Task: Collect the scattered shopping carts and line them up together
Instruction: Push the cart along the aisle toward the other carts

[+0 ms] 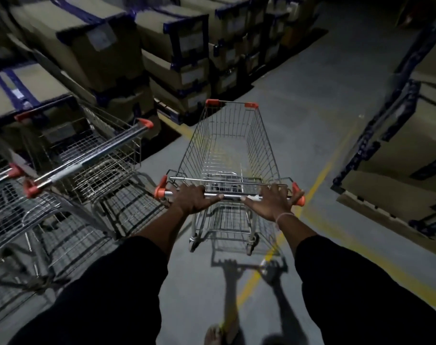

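A person steers an empty wire shopping cart (233, 155) down a dim warehouse aisle, both hands on its chrome push bar (230, 194). The left hand (194, 199) is wrapped over the bar near its orange end cap, fingers (187, 189) curled over the far side and thumb lying along the near side. The right hand (270, 202) presses on the bar's other half, its fingers (278, 189) curled over the top; how firmly they close underneath cannot be told from this angle. A thin band circles the right wrist.

The basket stretches straight ahead of the fingers, empty, its front corners capped in orange. Off to the left of the left hand, near but not touching, stands a cluster of parked carts (70, 155) with matching orange-capped handles, their baskets angled toward stacked cardboard boxes (95, 46) strapped in blue. A yellow floor line (311, 185) runs beneath and to the right of the right hand, and blue racking (376, 135) rises beyond it.

The step in hand appears to be bringing this cart over to the group. The next move likely calls for swinging the nose leftward and lining it up with the parked carts, keeping clear of the boxes ahead.
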`<action>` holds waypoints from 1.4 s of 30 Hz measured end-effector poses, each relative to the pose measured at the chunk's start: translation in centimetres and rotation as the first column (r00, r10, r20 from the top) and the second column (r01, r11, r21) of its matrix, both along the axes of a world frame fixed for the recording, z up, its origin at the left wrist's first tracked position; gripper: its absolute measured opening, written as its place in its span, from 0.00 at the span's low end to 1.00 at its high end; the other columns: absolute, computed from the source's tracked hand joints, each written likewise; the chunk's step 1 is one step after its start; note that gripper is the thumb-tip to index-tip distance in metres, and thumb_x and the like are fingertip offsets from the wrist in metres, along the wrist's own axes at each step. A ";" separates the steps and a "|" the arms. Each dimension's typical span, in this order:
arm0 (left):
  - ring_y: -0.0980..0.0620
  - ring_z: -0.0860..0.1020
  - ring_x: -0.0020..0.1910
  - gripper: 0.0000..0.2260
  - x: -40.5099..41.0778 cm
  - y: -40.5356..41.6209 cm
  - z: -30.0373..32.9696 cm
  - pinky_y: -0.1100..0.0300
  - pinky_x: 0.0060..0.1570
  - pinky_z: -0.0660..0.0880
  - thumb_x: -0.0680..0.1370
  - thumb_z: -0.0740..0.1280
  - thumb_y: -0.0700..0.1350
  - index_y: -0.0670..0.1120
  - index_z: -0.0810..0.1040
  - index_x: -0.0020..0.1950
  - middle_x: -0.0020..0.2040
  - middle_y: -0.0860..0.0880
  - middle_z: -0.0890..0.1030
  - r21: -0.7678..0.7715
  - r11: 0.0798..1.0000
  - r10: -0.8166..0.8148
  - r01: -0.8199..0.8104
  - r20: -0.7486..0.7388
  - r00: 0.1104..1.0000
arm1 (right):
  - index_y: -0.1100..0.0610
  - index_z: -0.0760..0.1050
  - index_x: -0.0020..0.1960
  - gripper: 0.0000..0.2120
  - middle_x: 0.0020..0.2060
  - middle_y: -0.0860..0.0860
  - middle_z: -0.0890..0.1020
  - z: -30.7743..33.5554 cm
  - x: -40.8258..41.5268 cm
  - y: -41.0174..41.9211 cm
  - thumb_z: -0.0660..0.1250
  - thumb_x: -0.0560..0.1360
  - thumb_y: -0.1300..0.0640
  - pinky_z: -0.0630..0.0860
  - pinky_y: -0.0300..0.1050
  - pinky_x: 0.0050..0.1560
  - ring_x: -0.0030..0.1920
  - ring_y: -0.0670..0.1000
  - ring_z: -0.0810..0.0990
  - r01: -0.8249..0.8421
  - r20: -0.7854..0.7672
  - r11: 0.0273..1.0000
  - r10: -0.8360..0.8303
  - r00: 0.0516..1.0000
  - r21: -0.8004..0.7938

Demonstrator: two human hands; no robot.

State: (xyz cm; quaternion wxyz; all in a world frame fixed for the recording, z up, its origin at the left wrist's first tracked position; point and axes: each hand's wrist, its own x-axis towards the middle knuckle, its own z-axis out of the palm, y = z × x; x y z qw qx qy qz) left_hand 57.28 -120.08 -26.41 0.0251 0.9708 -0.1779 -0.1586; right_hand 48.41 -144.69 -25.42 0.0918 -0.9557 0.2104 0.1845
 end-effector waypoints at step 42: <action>0.40 0.72 0.71 0.31 37.1 -16.2 0.0 0.34 0.73 0.56 0.80 0.52 0.73 0.49 0.77 0.62 0.61 0.45 0.83 -0.189 0.777 0.609 -0.601 -0.020 0.793 | 0.40 0.58 0.81 0.42 0.84 0.55 0.52 -0.7 57.0 -15.7 0.45 0.74 0.19 0.28 0.77 0.71 0.83 0.65 0.43 -0.662 -0.006 0.747 0.663 0.748 0.055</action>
